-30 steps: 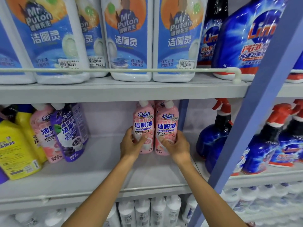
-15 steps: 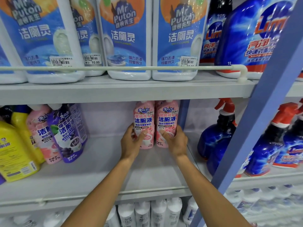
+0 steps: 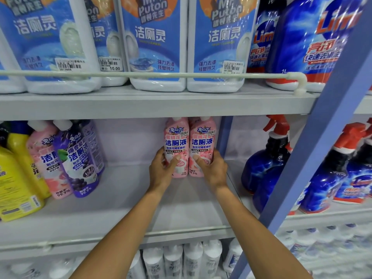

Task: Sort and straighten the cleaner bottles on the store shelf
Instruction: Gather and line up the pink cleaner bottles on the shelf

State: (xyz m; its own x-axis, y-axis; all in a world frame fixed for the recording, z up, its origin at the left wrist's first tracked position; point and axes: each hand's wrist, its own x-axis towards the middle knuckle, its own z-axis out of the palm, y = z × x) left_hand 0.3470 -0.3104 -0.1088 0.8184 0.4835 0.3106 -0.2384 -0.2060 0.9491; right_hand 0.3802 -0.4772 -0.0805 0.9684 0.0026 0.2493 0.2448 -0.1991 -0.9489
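Two pink cleaner bottles stand upright side by side at the back right of the middle shelf (image 3: 124,216). My left hand (image 3: 162,170) grips the left pink bottle (image 3: 177,141) low down, thumb on its label. My right hand (image 3: 213,168) grips the right pink bottle (image 3: 203,141) the same way. Further left on the same shelf lean another pink bottle (image 3: 47,158), a purple bottle (image 3: 78,158) and yellow bottles (image 3: 16,178).
Large white and blue bottles (image 3: 155,43) stand behind a rail (image 3: 141,75) on the upper shelf. Blue spray bottles (image 3: 267,164) with red triggers stand to the right, past a blue upright post (image 3: 314,141). White bottles (image 3: 181,260) fill the shelf below.
Both hands have pushed the two pink bottles further back on the shelf, toward the rear wall. The view has moved closer.
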